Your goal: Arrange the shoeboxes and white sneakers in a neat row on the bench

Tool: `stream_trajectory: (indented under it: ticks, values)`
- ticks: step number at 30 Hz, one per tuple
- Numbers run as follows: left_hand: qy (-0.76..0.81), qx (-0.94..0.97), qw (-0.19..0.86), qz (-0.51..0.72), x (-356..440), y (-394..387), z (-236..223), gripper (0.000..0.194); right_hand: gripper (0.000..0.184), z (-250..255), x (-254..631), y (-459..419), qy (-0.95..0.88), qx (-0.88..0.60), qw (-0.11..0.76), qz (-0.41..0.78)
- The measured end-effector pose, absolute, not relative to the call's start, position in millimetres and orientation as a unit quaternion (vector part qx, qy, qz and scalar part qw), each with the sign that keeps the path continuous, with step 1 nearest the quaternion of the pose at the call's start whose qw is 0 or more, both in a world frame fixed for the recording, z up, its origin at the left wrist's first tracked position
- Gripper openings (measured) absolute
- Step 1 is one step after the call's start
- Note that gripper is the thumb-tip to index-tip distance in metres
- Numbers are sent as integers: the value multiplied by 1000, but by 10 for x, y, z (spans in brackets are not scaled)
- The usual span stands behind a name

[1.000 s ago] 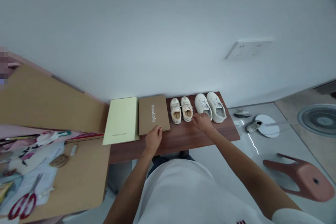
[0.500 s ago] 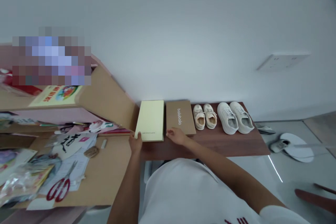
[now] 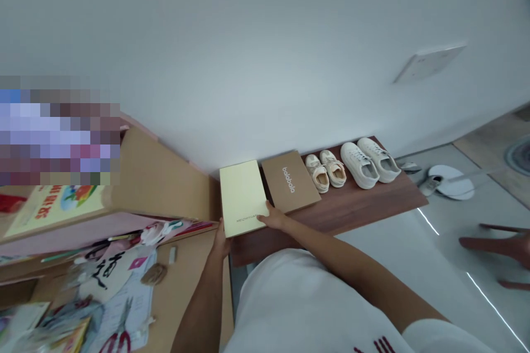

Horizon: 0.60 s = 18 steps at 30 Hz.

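Wood-grain surface (image 3: 351,210) along the wall: to the right of our box we have a brown balabala shoebox (image 3: 300,190) just beside it, then small cream shoes (image 3: 333,169), then larger white sneakers (image 3: 361,165). Tan panel (image 3: 165,182) stands close on the left, crowding that side; cluttered desk (image 3: 178,287) with red-handled scissors (image 3: 120,337) nearer us. Our pale yellow shoebox (image 3: 243,193) sits at the surface's left end, lid-side up, flat, clean-edged, small dark lettering near the front. Left hand (image 3: 222,240) fingers grip its front-left corner; right hand (image 3: 275,218) fingers grip the front-right, partly over the lettering.
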<state>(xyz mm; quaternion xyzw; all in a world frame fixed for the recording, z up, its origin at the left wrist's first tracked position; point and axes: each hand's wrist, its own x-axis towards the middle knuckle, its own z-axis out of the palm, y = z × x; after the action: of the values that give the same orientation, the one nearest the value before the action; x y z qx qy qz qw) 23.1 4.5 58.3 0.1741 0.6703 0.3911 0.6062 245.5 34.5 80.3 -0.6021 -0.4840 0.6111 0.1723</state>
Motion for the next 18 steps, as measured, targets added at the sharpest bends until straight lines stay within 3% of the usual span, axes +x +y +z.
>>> stream_trajectory:
  ticks: [3,6,10,14,18]
  values:
    - [725,244,554,329,121,-60,681,63,95,762,2490,287,-414,-585,210,665]
    - [780,319,412,346,71,-237,819,62,92,743,2424,213,-346,-545,223,730]
    - [788,417,290,349,305,-491,998,62,70,753,2273,111,-282,-501,215,790]
    - [774,515,201,309,754,-613,1036,61,63,759,2219,82,-226,-420,234,847]
    - [725,612,174,266,1106,-615,963,66,39,716,2237,123,-242,-528,272,767]
